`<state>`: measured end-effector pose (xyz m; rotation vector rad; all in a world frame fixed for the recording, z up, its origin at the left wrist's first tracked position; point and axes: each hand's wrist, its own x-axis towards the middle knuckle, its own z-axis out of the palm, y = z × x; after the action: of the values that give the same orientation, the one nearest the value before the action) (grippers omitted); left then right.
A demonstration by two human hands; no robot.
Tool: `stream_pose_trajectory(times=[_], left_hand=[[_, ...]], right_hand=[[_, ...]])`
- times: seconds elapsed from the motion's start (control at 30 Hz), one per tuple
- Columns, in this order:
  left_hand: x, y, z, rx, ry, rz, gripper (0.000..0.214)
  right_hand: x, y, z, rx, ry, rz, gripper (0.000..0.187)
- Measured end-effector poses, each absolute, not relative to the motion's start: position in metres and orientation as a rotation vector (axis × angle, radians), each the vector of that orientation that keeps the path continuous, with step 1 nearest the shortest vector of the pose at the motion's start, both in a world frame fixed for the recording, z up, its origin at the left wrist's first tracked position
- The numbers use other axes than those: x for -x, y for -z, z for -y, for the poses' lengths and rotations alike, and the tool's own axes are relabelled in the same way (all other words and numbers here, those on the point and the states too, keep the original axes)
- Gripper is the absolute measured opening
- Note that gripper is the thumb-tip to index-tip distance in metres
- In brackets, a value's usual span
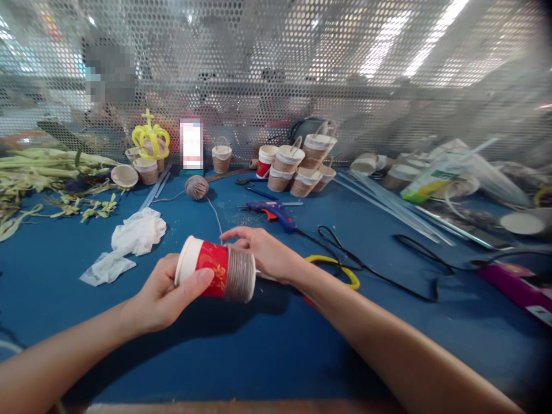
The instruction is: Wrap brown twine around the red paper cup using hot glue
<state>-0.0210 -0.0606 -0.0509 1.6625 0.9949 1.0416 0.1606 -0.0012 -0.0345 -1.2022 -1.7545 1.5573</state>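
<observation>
My left hand (161,296) is wrapped round a red and white paper cup (211,267), tilted on its side with its rim to the left. Grey yarn is wound in close rows (240,273) over the cup's base end. Just behind that end is my right hand (263,250), its index finger bent over the strand of yarn (217,215); its other fingers are partly hidden by the cup. The strand runs back to a ball of grey yarn (197,187) on the blue table.
A blue glue gun (271,211) with a black cord lies beyond my right hand. Finished small baskets (297,167) stack at the back. A crumpled white cloth (140,230), a lit phone (191,144), corn husks (47,167), a yellow loop (353,279) and clear glue sticks (388,207) surround the work.
</observation>
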Motion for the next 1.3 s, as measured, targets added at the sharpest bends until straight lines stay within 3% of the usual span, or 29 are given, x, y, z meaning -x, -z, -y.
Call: stream_pose_trajectory(times=[0.07, 0.17, 0.27, 0.53, 0.83, 0.9, 1.0, 1.1, 1.3], left_hand=[[0.022, 0.052, 0.057, -1.616, -1.155, -1.011, 0.029], [0.024, 0.053, 0.050, -1.691, -1.211, -1.062, 0.023], [0.024, 0.051, 0.044, -1.768, -1.180, -1.040, 0.019], [0.018, 0.048, 0.030, -0.911, -1.078, -0.872, 0.032], [0.017, 0.048, 0.028, -0.858, -1.134, -0.994, 0.022], [0.016, 0.049, 0.028, -0.866, -1.150, -1.003, 0.021], [0.016, 0.050, 0.027, -0.880, -1.173, -1.007, 0.022], [0.017, 0.052, 0.026, -0.904, -1.167, -1.013, 0.023], [0.020, 0.057, 0.026, -0.998, -1.146, -1.061, 0.026]], right_hand=[[-0.164, 0.032, -0.001, 1.181, -1.550, 1.664, 0.014], [-0.169, 0.025, -0.002, 1.019, -1.651, 1.657, 0.037], [-0.171, 0.018, -0.001, 0.948, -1.639, 1.791, 0.037], [-0.166, 0.020, 0.009, 1.076, -0.998, 2.118, 0.041], [-0.159, 0.028, 0.016, 0.979, -0.619, 2.290, 0.046], [-0.160, 0.025, 0.013, 0.936, -0.735, 2.145, 0.043], [-0.165, 0.014, 0.010, 0.812, -1.210, 1.682, 0.026], [-0.169, 0.002, 0.010, 0.700, -1.644, 1.323, 0.022], [-0.173, -0.001, 0.015, 0.619, -1.864, 1.290, 0.031]])
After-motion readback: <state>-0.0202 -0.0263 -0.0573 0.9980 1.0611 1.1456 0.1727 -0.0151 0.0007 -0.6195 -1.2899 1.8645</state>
